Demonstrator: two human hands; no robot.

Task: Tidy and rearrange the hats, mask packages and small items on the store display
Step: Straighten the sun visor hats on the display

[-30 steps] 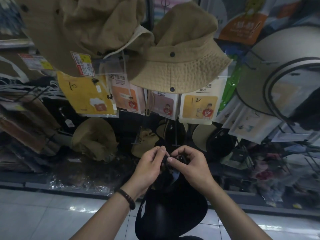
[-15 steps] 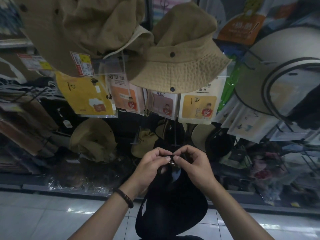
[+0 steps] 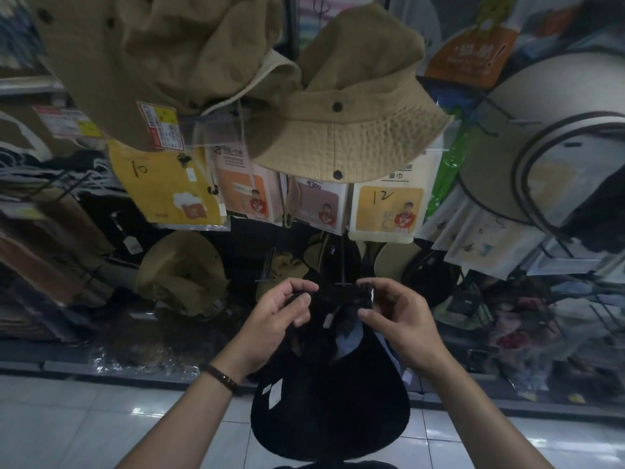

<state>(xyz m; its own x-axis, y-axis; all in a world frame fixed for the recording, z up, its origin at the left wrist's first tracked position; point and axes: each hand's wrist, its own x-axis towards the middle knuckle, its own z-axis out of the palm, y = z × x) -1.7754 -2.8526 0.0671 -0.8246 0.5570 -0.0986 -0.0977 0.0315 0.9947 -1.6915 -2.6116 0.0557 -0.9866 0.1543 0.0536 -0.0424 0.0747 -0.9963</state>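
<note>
A black hat (image 3: 329,411) hangs down in front of me, its top edge pinched on both sides by my hands. My left hand (image 3: 277,319) grips the left part of that edge and my right hand (image 3: 399,319) grips the right part, just under a thin metal display hook (image 3: 343,282). Small white tags show on the black hat. Above hang two khaki bucket hats (image 3: 351,130), and below them a row of mask packages (image 3: 385,208) marked 10 and 12.
A yellow package (image 3: 165,187) hangs at the left. A beige sun visor (image 3: 548,130) fills the right side. More khaki hats (image 3: 182,272) sit lower on the rack. White floor tiles (image 3: 67,421) lie below the display's base.
My hands have spread apart along the black hat's top edge; earlier their fingertips met at one spot. The hat hangs in about the same place.
</note>
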